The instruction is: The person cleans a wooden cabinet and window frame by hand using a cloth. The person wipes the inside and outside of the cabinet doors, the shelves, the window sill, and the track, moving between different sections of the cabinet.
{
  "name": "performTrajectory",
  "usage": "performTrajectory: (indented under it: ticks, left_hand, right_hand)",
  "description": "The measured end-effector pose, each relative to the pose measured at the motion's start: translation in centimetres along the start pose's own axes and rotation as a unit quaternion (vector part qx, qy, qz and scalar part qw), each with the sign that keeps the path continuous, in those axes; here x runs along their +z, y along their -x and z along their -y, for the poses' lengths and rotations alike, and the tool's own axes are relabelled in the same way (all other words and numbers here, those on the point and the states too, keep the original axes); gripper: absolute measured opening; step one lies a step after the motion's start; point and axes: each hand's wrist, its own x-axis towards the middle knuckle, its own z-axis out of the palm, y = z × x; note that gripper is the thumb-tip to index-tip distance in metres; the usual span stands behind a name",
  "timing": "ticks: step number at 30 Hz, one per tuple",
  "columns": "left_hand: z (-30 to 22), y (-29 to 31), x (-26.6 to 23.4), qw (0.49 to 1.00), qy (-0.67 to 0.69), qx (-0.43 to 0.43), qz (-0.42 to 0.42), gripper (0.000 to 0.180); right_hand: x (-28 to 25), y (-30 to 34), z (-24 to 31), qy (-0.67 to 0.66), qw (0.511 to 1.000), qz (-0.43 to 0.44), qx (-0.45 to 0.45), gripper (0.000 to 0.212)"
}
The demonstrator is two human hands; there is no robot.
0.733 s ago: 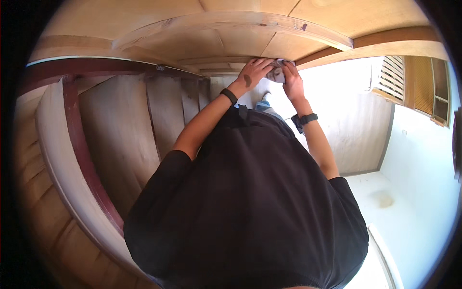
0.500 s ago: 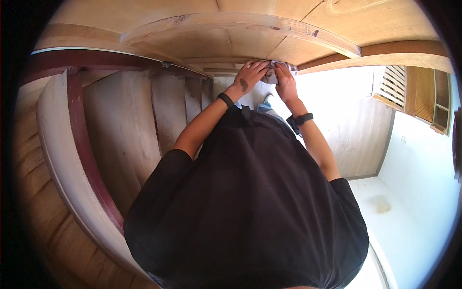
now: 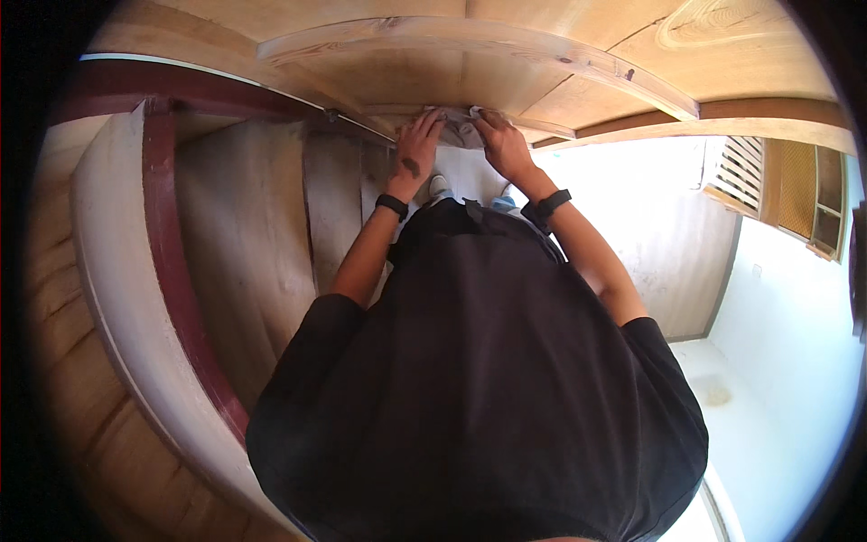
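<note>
Head view: both hands are up at 12 o'clock, pressing a grey cloth [image 3: 459, 129] onto the wooden panel [image 3: 560, 99]. The cloth runs 9-to-3 between them. Left hand [image 3: 417, 149] grips its 9 o'clock end, right hand [image 3: 502, 144] pinches the 3 o'clock end. Both look equally close.

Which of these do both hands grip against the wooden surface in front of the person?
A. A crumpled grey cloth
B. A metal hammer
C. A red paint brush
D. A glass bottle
A: the left hand and the right hand both press on a crumpled grey cloth held between them against the pale wooden panel; no brush, hammer or bottle shows.
</note>
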Motion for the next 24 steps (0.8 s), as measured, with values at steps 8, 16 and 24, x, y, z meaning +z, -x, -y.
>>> performTrajectory:
  ticks: [8,16,24]
  left_hand:
    - [-5.6,-2.7,2.4,0.988,0.121,0.082,0.054,0.036]
    - [-10.4,-5.4,4.0,0.967,0.124,0.203,0.096,0.046]
    - [-7.5,-3.4,2.3,0.982,0.095,0.123,0.110,0.048]
  right_hand:
    - [-3.2,3.7,-4.0,0.014,1.000,0.000,0.022,0.050]
    - [-6.5,8.1,-6.8,0.066,0.988,-0.075,0.114,0.046]
    - [-5.4,5.9,-5.0,0.072,0.991,-0.031,0.111,0.040]
